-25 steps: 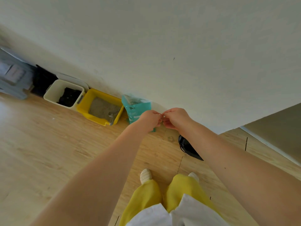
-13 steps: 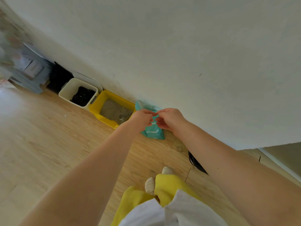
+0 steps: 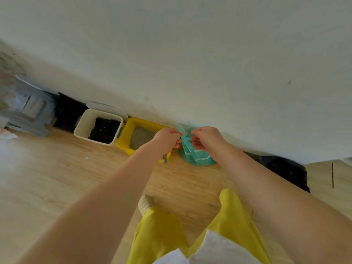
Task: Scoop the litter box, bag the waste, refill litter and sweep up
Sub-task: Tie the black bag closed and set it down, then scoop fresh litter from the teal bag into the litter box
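A yellow litter box (image 3: 123, 139) with grey litter stands on the wood floor against the white wall. A grey scoop handle (image 3: 165, 159) sticks out at its near right corner. Right of it stands a teal litter bag (image 3: 200, 159). My left hand (image 3: 167, 139) is a closed fist in front of the box's right end. My right hand (image 3: 207, 139) is pinched in front of the bag's top, with a small thin dark thing at its fingertips. A short gap separates the hands. Whether either touches the bag I cannot tell.
Left of the litter box is a cream bin (image 3: 83, 126) with dark contents, then a black item (image 3: 66, 111) and a grey stool (image 3: 28, 115). A black bag (image 3: 283, 170) lies by the wall at right. A white speck (image 3: 86, 158) is on the floor.
My hands, touching one second ago, have drawn slightly apart. The view has swung right and closer, so the box and bag sit nearer the middle.
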